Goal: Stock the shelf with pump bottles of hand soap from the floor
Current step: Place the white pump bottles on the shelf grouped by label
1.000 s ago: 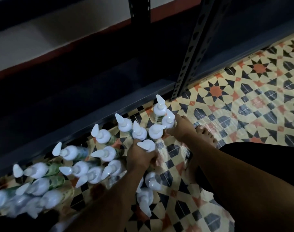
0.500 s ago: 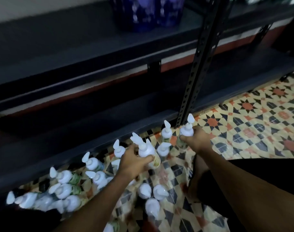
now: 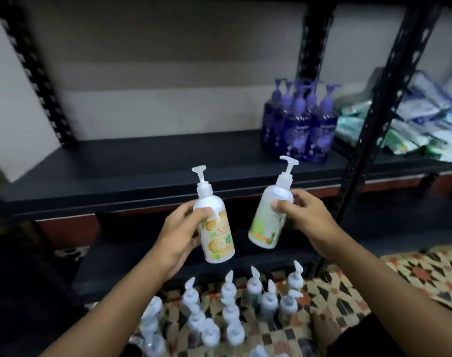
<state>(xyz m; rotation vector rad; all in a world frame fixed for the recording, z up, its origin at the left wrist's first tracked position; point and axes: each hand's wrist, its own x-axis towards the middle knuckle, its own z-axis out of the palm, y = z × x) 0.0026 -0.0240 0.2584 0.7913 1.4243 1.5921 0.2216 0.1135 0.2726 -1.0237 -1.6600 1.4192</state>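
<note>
My left hand grips a white pump bottle with an orange-and-green label, held nearly upright in the air. In my right hand is a second white pump bottle with a green label, tilted to the right. Both bottles hang in front of the dark middle shelf, just below its front edge. Several more white pump bottles stand on the patterned floor below my arms.
Several purple pump bottles stand at the right end of the middle shelf. A black perforated upright stands to the right of them, with blue and green packets beyond it. A lower shelf sits just above the floor.
Both hands have lifted a bottle each from the floor group up to the level of the middle shelf. The view has swung upward from the floor to the shelf.
</note>
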